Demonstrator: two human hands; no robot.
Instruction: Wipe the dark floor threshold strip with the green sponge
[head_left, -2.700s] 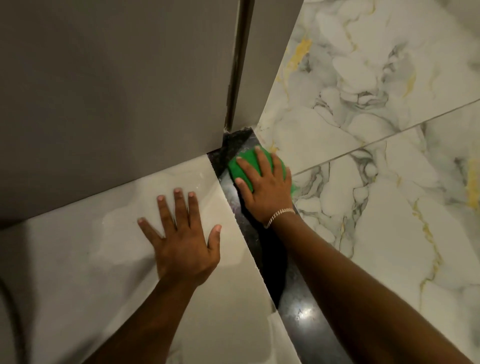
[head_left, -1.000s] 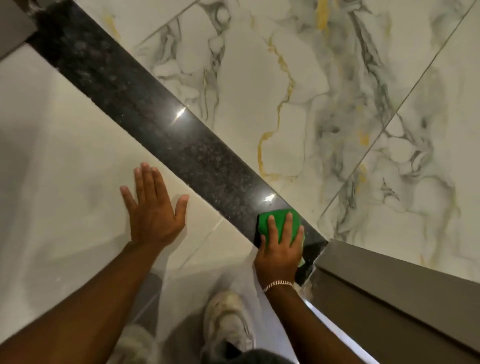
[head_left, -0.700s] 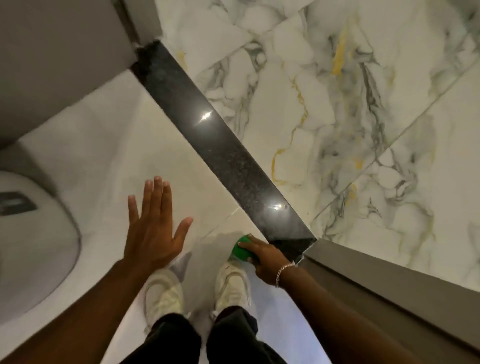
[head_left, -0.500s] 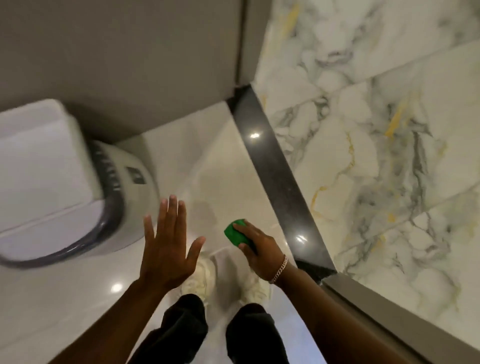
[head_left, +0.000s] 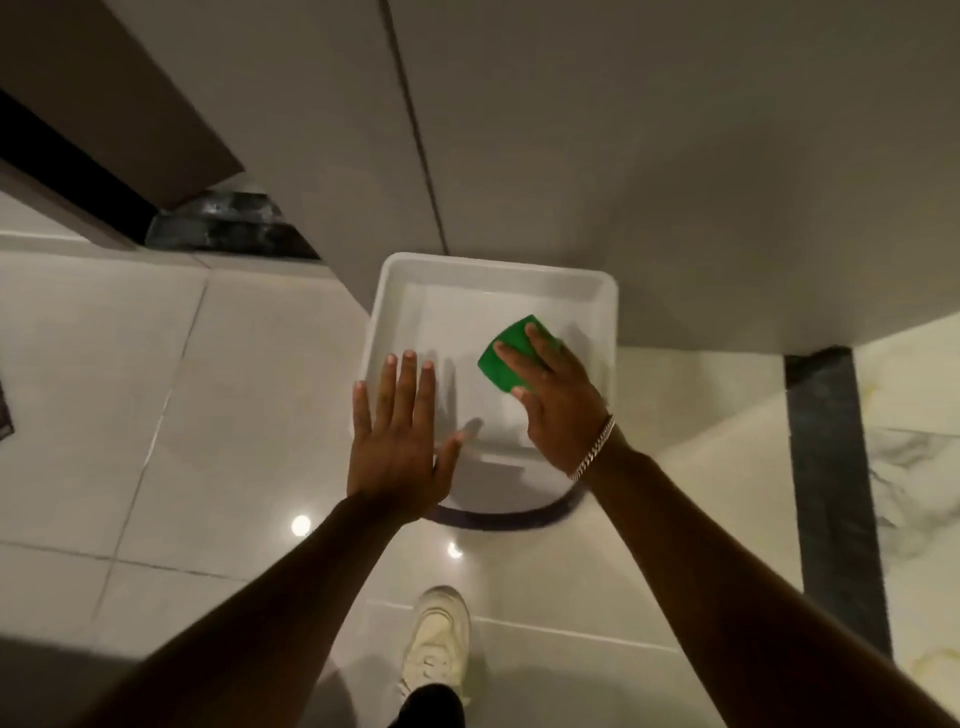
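Both arms extended forward, forearms bare. Left hand (head_left: 397, 447) flat and open, palm down, fingers together, thumb splayed right. Right hand (head_left: 558, 410) palm down, fingers pressed over the green sponge (head_left: 503, 358), apparently pinched by thumb below. Chain bracelet (head_left: 595, 449) at right wrist.

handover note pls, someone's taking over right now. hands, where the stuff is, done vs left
Right hand: gripping the green sponge, held over the white bin by the wall, off the floor.
Left hand: open, fingers spread, empty, hovering beside the bin.
Dark threshold strip: far right, nothing touching it.
Done: the sponge was on the strip at both ends earlier, then lifted away.
Left: cannot tell whether the strip is clean; check it, and wipe again if needed.
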